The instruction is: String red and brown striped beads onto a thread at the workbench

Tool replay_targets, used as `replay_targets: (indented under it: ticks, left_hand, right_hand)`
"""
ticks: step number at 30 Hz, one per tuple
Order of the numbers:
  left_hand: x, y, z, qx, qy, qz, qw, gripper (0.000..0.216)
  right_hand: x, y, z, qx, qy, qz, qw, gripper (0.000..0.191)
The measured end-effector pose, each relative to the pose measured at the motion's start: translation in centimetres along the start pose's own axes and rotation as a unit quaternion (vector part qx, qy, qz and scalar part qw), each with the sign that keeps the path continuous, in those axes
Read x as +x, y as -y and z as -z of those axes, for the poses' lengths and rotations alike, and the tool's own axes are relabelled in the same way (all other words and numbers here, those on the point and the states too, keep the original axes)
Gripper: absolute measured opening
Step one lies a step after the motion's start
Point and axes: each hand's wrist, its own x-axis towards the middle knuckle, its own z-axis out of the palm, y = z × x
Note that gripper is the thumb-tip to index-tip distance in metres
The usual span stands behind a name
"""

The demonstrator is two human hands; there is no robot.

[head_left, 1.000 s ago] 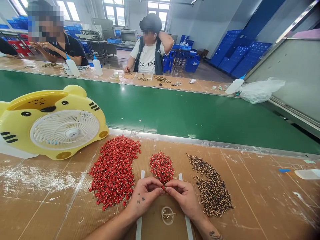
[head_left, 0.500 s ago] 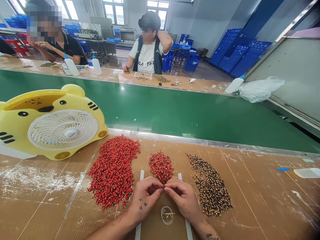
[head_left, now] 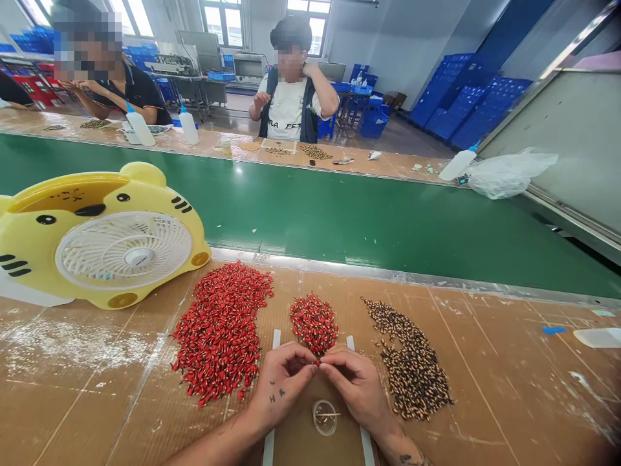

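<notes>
My left hand (head_left: 281,383) and my right hand (head_left: 356,383) meet fingertip to fingertip over the cardboard worktop, both pinched on one small red piece (head_left: 317,364). Just beyond them lies a small heap of red pieces (head_left: 313,321). A large heap of red pieces (head_left: 220,330) spreads to the left. To the right lies a heap of dark brown pieces (head_left: 412,362). A small clear round dish (head_left: 325,417) sits between my wrists, between two white strips.
A yellow tiger-shaped desk fan (head_left: 101,236) stands at the left. A green conveyor belt (head_left: 339,213) runs across behind the worktop. Two other people sit at the far side with white squeeze bottles (head_left: 140,129). A clear plastic bag (head_left: 507,172) lies at the right.
My hands have stayed pinched together in the same spot. The person across in the white shirt has raised a hand off the table.
</notes>
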Motion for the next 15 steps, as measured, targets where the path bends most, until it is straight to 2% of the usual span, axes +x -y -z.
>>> replay_targets:
  ticks: [8,15]
  left_hand:
    - [0.10,-0.48,-0.22,-0.048,0.003,0.020,0.999,0.007]
    - [0.08,0.03,-0.35,-0.071,0.008,0.032,0.997,0.010]
  right_hand:
    - [0.08,0.12,-0.10,0.034,-0.023,0.011,0.999,0.010]
    - [-0.02,-0.04,-0.13,0.011,-0.030,0.012,0.999,0.009]
